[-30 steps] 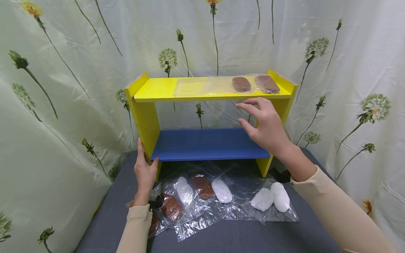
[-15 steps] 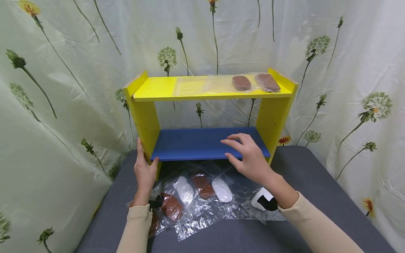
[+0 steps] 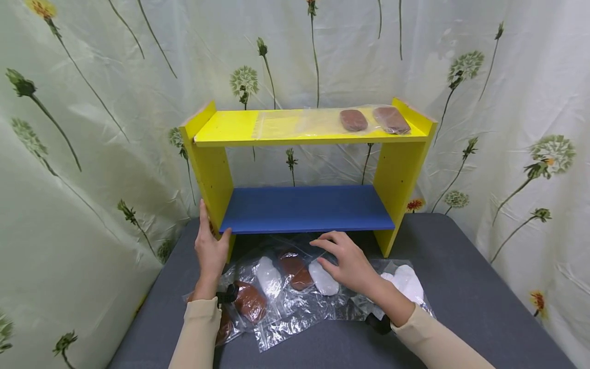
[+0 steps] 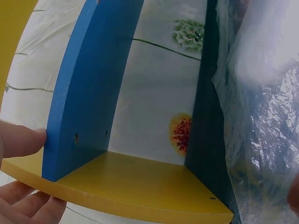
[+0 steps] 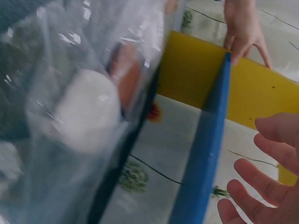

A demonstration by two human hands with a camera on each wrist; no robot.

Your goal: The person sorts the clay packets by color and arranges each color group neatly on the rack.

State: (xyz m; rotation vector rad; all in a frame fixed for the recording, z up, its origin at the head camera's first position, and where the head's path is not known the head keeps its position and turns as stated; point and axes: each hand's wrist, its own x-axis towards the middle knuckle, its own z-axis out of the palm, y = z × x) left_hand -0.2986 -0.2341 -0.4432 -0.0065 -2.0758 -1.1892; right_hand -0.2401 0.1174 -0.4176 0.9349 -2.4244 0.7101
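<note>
My left hand grips the left yellow side panel of a small shelf unit. Its thumb lies at the front edge of the blue shelf board, its fingers outside the panel. My right hand hovers above the bags in front of the unit, fingers spread and bent, holding nothing. Nearest to it are a white oval piece and a brown oval piece in clear plastic bags. In the right wrist view, the right hand is apart from the blue board.
On the yellow top board lies a clear bag with two brown pieces. More bagged pieces, white and brown, lie on the grey table. White pieces sit at the right. A flowered curtain hangs behind.
My right hand has come down from the top board, past the blue board and leftward, to above the bags on the table. The left hand keeps its place on the side panel.
</note>
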